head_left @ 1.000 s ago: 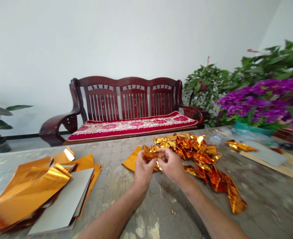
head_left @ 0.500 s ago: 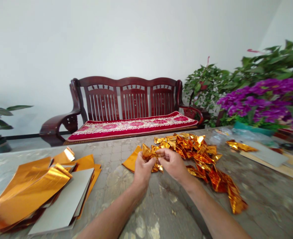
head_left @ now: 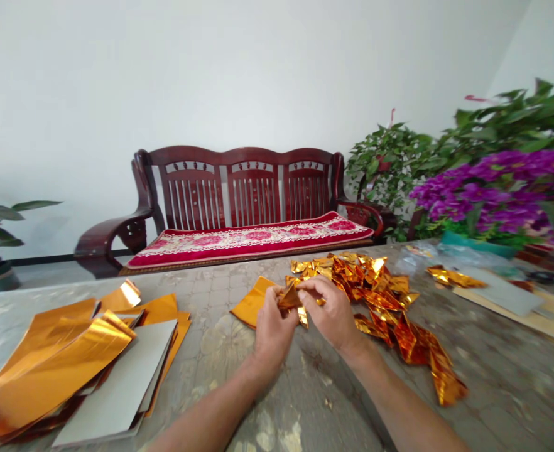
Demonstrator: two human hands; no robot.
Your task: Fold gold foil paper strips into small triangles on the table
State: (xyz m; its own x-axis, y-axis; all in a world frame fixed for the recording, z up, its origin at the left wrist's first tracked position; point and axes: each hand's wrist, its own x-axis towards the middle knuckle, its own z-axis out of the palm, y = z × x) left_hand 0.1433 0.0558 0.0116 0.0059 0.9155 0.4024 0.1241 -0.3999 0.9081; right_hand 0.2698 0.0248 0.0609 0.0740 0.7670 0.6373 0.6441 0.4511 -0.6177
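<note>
Both hands pinch a small folded piece of gold foil [head_left: 289,297] above the table. My left hand [head_left: 272,333] holds its lower left side. My right hand [head_left: 328,314] grips it from the right with thumb and fingers. Under the hands lies a flat orange foil sheet [head_left: 252,304], partly hidden by my left hand. Just beyond and to the right spreads a heap of crumpled, folded gold foil [head_left: 369,282], which touches my right hand's fingers. A long folded foil strip [head_left: 428,355] trails toward the front right.
At the left, a stack of orange-gold foil sheets [head_left: 55,358] lies with grey card sheets [head_left: 117,376] on the marbled table [head_left: 239,402]. Right: gold foil [head_left: 456,277] and a grey board [head_left: 505,295]. Beyond stand a red-cushioned wooden bench [head_left: 249,242] and potted plants [head_left: 503,188].
Both hands have shifted slightly to the right and turned the folded foil piece between them. The heap and the stacked sheets have not visibly moved.
</note>
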